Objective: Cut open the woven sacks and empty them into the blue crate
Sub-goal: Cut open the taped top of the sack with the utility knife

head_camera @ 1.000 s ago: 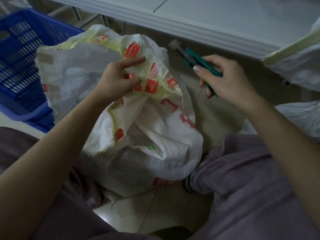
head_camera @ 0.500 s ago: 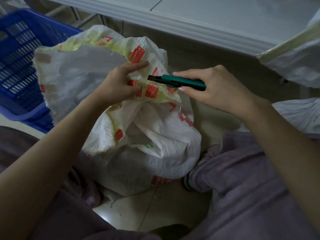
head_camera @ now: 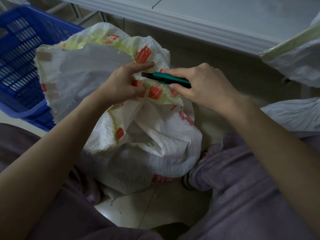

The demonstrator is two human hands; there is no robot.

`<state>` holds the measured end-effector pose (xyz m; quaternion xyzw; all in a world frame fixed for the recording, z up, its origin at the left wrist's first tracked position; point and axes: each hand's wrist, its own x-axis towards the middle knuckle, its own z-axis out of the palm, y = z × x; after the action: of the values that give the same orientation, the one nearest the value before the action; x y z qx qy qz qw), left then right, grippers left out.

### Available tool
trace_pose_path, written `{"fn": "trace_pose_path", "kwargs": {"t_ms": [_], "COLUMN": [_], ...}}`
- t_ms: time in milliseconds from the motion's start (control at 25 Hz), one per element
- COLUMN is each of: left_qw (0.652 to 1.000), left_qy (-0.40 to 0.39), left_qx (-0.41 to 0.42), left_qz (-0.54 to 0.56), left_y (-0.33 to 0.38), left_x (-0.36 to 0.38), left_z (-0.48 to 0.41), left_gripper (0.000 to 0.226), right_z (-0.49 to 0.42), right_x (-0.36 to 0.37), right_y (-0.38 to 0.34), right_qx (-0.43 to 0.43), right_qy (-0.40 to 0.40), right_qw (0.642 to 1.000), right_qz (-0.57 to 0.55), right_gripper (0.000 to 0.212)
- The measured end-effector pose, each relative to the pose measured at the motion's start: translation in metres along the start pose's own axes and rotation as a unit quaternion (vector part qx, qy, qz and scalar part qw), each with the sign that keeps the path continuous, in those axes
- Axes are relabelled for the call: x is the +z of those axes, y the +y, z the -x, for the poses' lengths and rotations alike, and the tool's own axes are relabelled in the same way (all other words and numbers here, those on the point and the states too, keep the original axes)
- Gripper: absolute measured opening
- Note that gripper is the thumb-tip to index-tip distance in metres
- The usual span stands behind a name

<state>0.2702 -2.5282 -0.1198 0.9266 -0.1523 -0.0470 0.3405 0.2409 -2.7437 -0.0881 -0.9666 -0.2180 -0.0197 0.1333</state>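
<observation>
Pinching the taped mouth of the woven sack (head_camera: 147,135) taut, the left hand (head_camera: 124,84) offers an edge to the green utility knife (head_camera: 166,79) clamped in the grip of the right hand (head_camera: 204,87), while the sack stands on the floor between the knees, just beside the blue crate (head_camera: 20,66) meant to receive its contents.

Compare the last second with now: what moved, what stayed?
The right hand, gripping the green-handled utility knife throughout, swung left from beside the white woven sack to its yellow-taped rim; the knife's dark tip now sits next to the left hand. Nothing was picked up or released. The left hand still pinches the rim; sack and blue plastic crate stayed put.
</observation>
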Motion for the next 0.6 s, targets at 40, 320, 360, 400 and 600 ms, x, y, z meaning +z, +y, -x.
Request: {"fn": "trace_pose_path", "kwargs": {"t_ms": [40,320,360,400,600], "left_qw": [1.000,1.000,1.000,0.999,1.000], "left_qy": [-0.001,0.008,0.009,0.009,0.002], "left_qx": [-0.001,-0.024,-0.027,-0.031,-0.030], "left_qz": [-0.002,-0.003,-0.002,0.000,-0.010], "left_y": [0.000,-0.002,-0.001,0.000,0.000], "left_x": [0.000,0.000,0.000,0.000,0.003], "left_z": [0.000,-0.001,-0.001,-0.001,-0.001], "left_gripper": [0.065,0.064,0.064,0.064,0.063], "right_z": [0.000,0.004,0.004,0.006,0.018], "right_x": [-0.001,-0.008,-0.010,-0.013,-0.026], "right_y": [0.000,0.003,0.003,0.003,0.004], "right_qx": [0.003,0.029,0.030,0.032,0.052], "right_qy": [-0.003,-0.065,-0.063,-0.063,-0.082], "right_qw": [1.000,0.997,0.997,0.997,0.992], "right_qz": [0.009,0.030,0.026,0.032,0.078], "right_gripper": [0.041,0.039,0.038,0.037,0.033]}}
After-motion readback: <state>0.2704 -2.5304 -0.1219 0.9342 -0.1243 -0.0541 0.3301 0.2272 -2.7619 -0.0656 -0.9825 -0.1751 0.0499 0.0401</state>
